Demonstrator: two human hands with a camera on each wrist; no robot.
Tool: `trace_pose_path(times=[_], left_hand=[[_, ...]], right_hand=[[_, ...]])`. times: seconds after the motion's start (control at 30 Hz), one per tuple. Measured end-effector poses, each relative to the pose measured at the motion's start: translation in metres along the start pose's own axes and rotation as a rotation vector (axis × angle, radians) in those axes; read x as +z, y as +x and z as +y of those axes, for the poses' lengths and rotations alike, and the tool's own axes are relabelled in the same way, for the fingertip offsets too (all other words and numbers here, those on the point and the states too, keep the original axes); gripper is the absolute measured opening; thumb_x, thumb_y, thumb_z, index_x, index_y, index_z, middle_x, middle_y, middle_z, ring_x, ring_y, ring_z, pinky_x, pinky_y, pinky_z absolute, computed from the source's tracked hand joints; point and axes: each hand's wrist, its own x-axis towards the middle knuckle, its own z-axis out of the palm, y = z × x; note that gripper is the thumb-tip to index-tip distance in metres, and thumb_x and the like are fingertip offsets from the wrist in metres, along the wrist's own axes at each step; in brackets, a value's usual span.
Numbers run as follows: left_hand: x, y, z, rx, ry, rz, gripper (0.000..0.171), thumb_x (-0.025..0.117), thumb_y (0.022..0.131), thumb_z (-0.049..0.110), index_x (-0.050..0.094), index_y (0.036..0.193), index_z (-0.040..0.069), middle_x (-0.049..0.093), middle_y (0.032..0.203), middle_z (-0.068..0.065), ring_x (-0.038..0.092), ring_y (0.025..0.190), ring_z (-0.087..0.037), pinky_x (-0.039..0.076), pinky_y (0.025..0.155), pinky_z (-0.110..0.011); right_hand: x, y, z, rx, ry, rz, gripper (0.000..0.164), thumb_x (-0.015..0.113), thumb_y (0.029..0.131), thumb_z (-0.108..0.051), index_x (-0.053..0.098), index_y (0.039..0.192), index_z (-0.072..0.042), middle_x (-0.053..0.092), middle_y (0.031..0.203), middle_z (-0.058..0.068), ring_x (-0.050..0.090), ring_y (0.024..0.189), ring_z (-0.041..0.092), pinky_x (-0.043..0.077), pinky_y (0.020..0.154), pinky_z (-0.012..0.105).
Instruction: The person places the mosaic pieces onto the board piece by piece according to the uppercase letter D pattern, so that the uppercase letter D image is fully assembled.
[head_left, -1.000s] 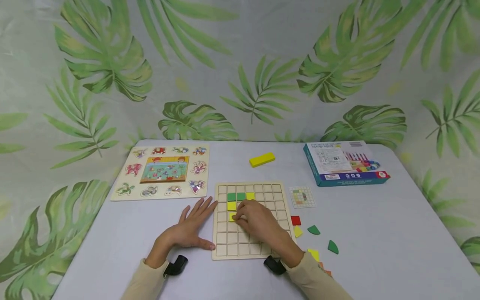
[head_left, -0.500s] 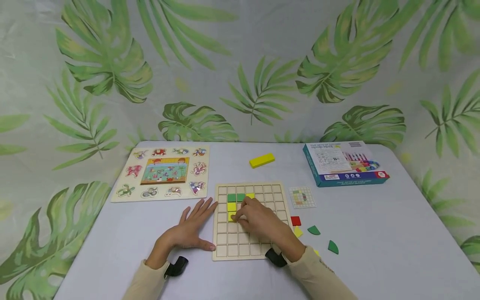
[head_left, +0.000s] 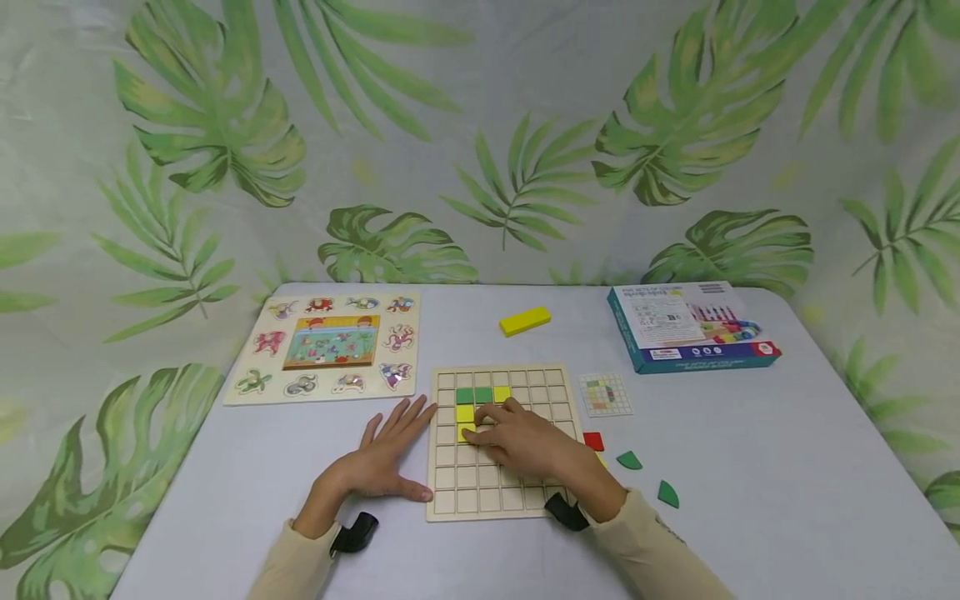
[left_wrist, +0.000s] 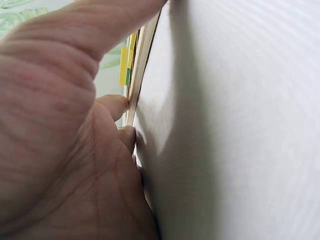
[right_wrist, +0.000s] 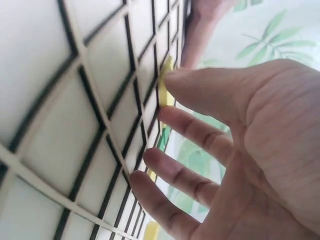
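A wooden grid board [head_left: 446,502] lies in front of the person. Two green squares [head_left: 483,395] and a yellow square [head_left: 501,393] sit in one row of its cells. Below the left green one, two more yellow squares [head_left: 465,413] form a column. The right hand [head_left: 528,446] is over the board, its thumb [right_wrist: 200,87] touching the lower yellow square [head_left: 466,433] and its other fingers spread over the cells. Flat on the table, the left hand [head_left: 378,460] has spread fingers and touches the board's left edge with fingertips and thumb.
Right of the board are a small pattern card [head_left: 606,394], a red square [head_left: 593,441] and two green quarter-circles [head_left: 629,460]. Behind stand a yellow block [head_left: 525,321] and a teal box [head_left: 693,327]. An animal peg puzzle [head_left: 240,392] lies back left.
The right hand's fingers have loosened and spread from their closer grasp at the lower yellow square, and its wrist has shifted right. That square now lies flat in its cell. The left hand stays put.
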Motion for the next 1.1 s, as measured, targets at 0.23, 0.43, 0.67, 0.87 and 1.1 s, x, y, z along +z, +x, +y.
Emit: trace_pose_path(times=[0.23,0.43,0.67,0.87,1.1], left_hand=[[0.000,0.000,-0.001,0.015,-0.010,0.002,0.122,0.087,0.072,0.047,0.014,0.162,0.010,0.003,0.170,-0.014,-0.006,0.155,-0.040,-0.005,0.116,-0.068],[0.000,0.001,0.000,0.002,-0.009,-0.003,0.121,0.087,0.072,0.047,0.015,0.162,0.011,0.003,0.170,-0.013,-0.006,0.155,-0.039,-0.005,0.117,-0.068],[0.001,0.002,-0.001,-0.006,0.001,-0.007,0.122,0.087,0.072,0.048,0.014,0.162,0.012,0.002,0.170,-0.011,-0.007,0.156,-0.038,-0.005,0.117,-0.068],[0.000,0.002,0.000,-0.009,0.002,-0.005,0.122,0.088,0.071,0.048,0.015,0.162,0.012,0.002,0.170,-0.012,-0.006,0.156,-0.038,-0.005,0.117,-0.068],[0.000,0.001,0.000,-0.007,-0.009,-0.008,0.122,0.088,0.071,0.047,0.014,0.162,0.012,0.002,0.170,-0.012,-0.007,0.155,-0.038,-0.006,0.117,-0.067]], right_hand=[[0.001,-0.001,0.002,-0.011,-0.014,0.000,0.040,0.060,0.101,-0.020,0.061,0.140,-0.024,0.054,0.140,0.000,0.048,0.115,0.023,0.051,0.095,0.037],[0.001,-0.001,0.002,-0.029,-0.018,-0.002,0.041,0.061,0.101,-0.019,0.060,0.141,-0.023,0.053,0.131,0.001,0.047,0.109,0.022,0.050,0.091,0.036],[0.001,-0.002,0.003,-0.005,0.045,-0.021,0.043,0.060,0.101,-0.019,0.058,0.143,-0.021,0.054,0.130,0.001,0.049,0.117,0.023,0.048,0.099,0.040],[-0.002,-0.007,0.005,0.019,0.114,0.009,0.045,0.061,0.099,-0.020,0.056,0.143,-0.016,0.059,0.136,0.006,0.052,0.127,0.028,0.047,0.106,0.045],[-0.014,-0.022,0.006,0.031,0.143,0.054,0.037,0.063,0.099,-0.024,0.065,0.133,-0.012,0.066,0.127,0.005,0.058,0.126,0.026,0.048,0.106,0.046]])
